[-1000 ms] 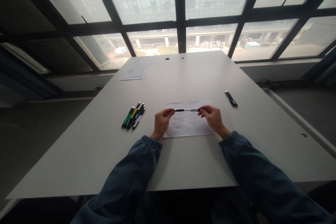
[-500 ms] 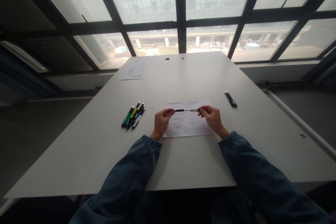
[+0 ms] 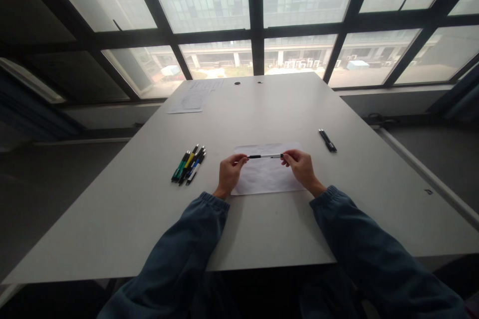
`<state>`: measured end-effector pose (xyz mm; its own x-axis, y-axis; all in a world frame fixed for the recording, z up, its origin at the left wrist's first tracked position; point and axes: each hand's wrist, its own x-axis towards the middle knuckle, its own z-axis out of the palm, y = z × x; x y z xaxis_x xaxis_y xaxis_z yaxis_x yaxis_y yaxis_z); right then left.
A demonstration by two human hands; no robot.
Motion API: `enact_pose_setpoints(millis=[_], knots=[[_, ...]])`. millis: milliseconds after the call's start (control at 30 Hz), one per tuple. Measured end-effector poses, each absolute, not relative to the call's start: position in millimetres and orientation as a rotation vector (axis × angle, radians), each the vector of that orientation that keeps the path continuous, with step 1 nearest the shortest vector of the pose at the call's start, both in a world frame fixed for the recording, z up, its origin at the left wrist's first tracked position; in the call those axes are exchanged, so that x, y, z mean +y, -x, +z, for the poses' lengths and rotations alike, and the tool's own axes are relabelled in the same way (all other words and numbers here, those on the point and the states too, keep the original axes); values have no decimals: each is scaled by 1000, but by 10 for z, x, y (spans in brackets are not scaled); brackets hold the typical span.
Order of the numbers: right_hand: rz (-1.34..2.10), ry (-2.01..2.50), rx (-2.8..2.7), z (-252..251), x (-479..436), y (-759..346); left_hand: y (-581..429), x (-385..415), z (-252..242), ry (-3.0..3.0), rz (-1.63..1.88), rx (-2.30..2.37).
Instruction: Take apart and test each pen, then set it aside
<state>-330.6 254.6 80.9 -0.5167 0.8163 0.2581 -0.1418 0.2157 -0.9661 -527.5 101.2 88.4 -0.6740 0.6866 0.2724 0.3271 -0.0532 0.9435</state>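
A black-and-white pen (image 3: 265, 156) is held level between my two hands. My left hand (image 3: 230, 172) pinches its dark grip end, and my right hand (image 3: 300, 165) pinches the opposite end, where the clip is. Beneath the pen lies a white sheet of paper (image 3: 267, 179) on the table. Left of my left hand is a bunch of several pens (image 3: 189, 164) with green, yellow, blue, white and black parts, lying side by side. Farther to the right of my right hand are black pens (image 3: 328, 140), close together.
The white table (image 3: 277, 109) runs away from me to large windows. Printed papers (image 3: 189, 99) lie at its far left corner. Near the far edge is a round dark hole (image 3: 237, 83). A small dark mark (image 3: 428, 191) shows at the right side.
Both hands keep the same hold on the pen. The whole view has shifted very slightly; nothing else has visibly moved.
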Motion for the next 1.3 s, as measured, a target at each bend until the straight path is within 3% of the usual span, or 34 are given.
enact_pose_setpoints(millis=[1300], knots=[[1347,657,-1717,845,2546,3294,5254,1004,906,-1127,1773,1934]])
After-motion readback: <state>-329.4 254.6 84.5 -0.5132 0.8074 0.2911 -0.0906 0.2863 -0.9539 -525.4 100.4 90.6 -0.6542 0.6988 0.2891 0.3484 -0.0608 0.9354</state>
